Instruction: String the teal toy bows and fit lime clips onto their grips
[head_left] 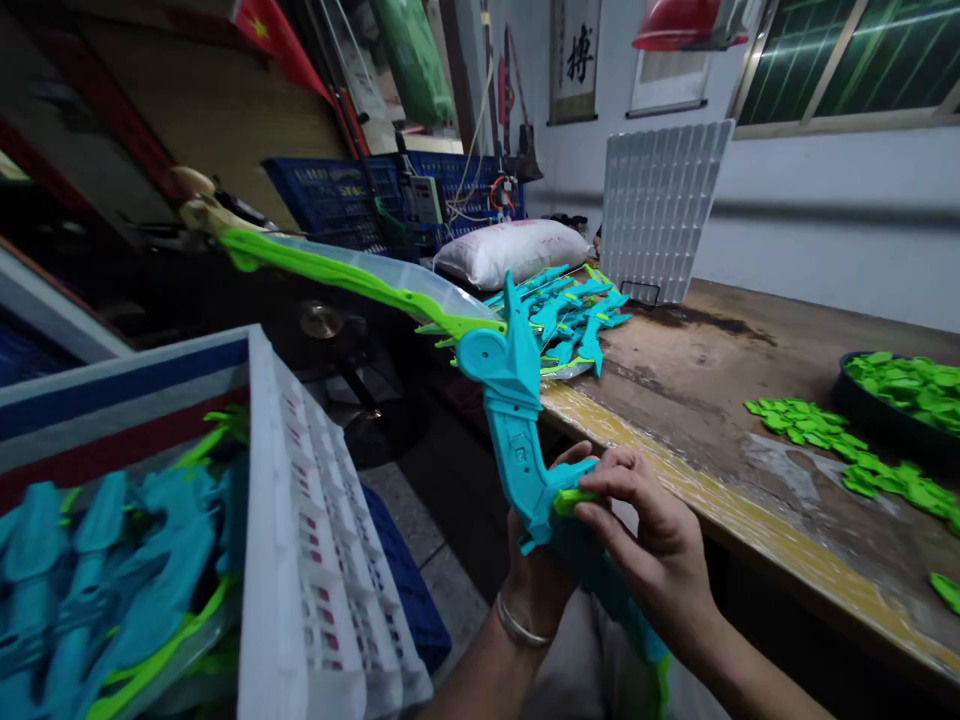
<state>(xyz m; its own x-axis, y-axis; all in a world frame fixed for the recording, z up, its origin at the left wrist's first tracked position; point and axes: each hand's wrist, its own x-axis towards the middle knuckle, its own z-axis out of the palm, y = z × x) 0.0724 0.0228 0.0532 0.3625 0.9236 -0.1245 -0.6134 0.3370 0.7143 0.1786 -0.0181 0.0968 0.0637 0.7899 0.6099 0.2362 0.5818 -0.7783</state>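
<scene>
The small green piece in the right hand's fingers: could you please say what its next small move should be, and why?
Probably a gentle push against the blue frame: the right hand pinches the green piece there, the left hand holds the frame, and I cannot tell whether the piece is seated.

From mid-view, a wooden bench (697, 370) is bearing a white sack (514, 250) at one o'clock, heaped turquoise-and-green parts (553, 318) and an upright ribbed panel (664, 205) at two, a dark tub (870, 412) of green pieces (911, 385) at three, and loose green pieces (801, 418) toward four.
</scene>
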